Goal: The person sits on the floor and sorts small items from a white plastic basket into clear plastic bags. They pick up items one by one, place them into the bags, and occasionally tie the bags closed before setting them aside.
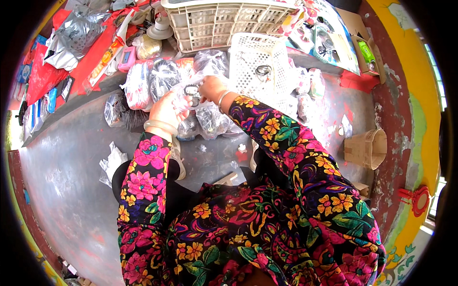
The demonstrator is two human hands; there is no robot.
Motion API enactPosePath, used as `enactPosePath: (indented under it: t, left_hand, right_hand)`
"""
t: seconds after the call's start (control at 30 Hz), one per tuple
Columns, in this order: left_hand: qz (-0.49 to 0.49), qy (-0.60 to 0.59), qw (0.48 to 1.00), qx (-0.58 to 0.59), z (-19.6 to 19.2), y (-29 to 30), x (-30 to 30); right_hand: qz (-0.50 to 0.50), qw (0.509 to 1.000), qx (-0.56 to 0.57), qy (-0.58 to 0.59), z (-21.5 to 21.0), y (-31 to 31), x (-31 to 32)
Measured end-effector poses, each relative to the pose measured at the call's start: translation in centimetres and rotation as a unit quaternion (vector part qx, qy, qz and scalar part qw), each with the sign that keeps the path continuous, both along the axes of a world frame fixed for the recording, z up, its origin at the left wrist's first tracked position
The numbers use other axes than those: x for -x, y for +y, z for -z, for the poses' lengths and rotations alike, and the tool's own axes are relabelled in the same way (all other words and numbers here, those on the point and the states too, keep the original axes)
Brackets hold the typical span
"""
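My left hand (166,112) is closed on the edge of a clear plastic bag (180,90) above the row of packed bags. Small dark ring-shaped pieces (192,90) show at the bag, between my two hands. Close beside it, my right hand (213,88) has its fingers bent and pressed together; what they pinch is too small to tell. Just right of that hand stands a white perforated plastic basket (241,78), with a dark coiled loop (262,71) inside. Under and around my hands lie several clear bags filled with dark goods (210,119).
A large cream crate (229,28) stands behind. Bagged goods (78,38) and red plastic (50,71) cover the far left. A cardboard box (365,148) sits on the floor at right, near the wall. Crumpled white plastic (113,162) lies on the grey floor (71,176) at left.
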State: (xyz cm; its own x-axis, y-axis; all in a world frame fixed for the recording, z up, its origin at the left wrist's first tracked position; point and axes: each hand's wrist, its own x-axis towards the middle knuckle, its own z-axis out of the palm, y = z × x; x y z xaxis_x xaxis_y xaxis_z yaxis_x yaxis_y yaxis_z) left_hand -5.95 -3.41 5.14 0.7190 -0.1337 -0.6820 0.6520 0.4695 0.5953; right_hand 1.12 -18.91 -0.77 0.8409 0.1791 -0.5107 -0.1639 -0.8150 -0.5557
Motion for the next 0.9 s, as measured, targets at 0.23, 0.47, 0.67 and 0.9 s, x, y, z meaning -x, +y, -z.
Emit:
enactPosePath:
  t: [0.23, 0.47, 0.67, 0.9]
  left_hand:
    - [-0.024, -0.025, 0.999, 0.012, -0.8, -0.3, 0.3]
    - [-0.008, -0.014, 1.000, 0.000, -1.2, -0.7, 0.2]
    - [-0.014, -0.010, 1.000, 0.010, -0.8, -0.3, 0.2]
    - [0.004, -0.026, 1.000, 0.011, -0.9, -0.7, 0.1]
  right_hand:
    - [-0.099, 0.979, 0.125, -0.124, 0.3, 0.2, 0.3]
    - [-0.136, 0.977, 0.113, -0.118, -1.8, 0.0, -0.9]
    - [-0.134, 0.964, 0.005, -0.231, -6.4, -8.8, -6.6]
    - [0.042, 0.941, 0.282, -0.184, 1.2, -19.6, -7.8]
